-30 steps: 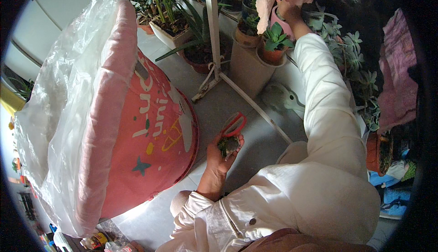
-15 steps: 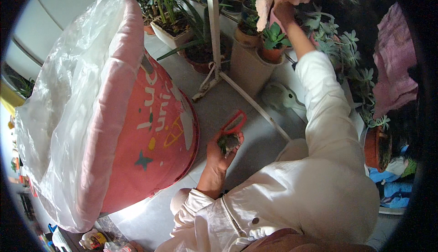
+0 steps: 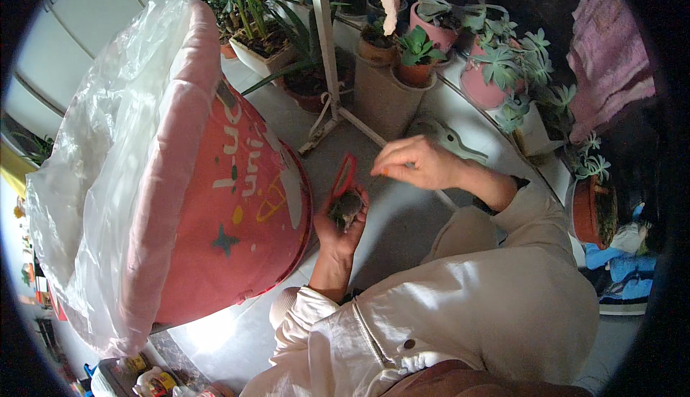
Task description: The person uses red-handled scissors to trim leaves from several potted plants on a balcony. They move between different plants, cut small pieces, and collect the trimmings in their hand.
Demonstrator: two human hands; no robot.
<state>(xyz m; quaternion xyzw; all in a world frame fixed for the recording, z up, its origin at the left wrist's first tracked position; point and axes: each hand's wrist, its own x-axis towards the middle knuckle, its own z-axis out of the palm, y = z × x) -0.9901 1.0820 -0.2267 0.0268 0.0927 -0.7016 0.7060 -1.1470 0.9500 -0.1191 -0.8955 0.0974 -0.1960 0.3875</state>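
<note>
My left hand (image 3: 338,228), palm up with curled fingers, holds a small clump of dark green plant bits (image 3: 343,211). Held with the clump is a red loop-shaped thing (image 3: 345,175), perhaps a scissors handle; its lower part is hidden by the hand. To its right hovers my right hand (image 3: 420,165), its fingers drawn together in a pinch and pointing left at the red loop, not touching it. Whatever may be between those fingertips is too small to make out.
A big red fabric tub (image 3: 237,217) with clear plastic film (image 3: 93,174) stands at left. A white metal stand (image 3: 327,52) rises ahead. Potted succulents (image 3: 496,62) line the right, near a small green plant (image 3: 417,48) in a terracotta pot. Pink cloths (image 3: 611,59) hang above.
My right hand has come back from the pots beneath the hanging pink cloth to beside my left hand. The left hand still holds the clump and red loop, the loop now tilted more upright.
</note>
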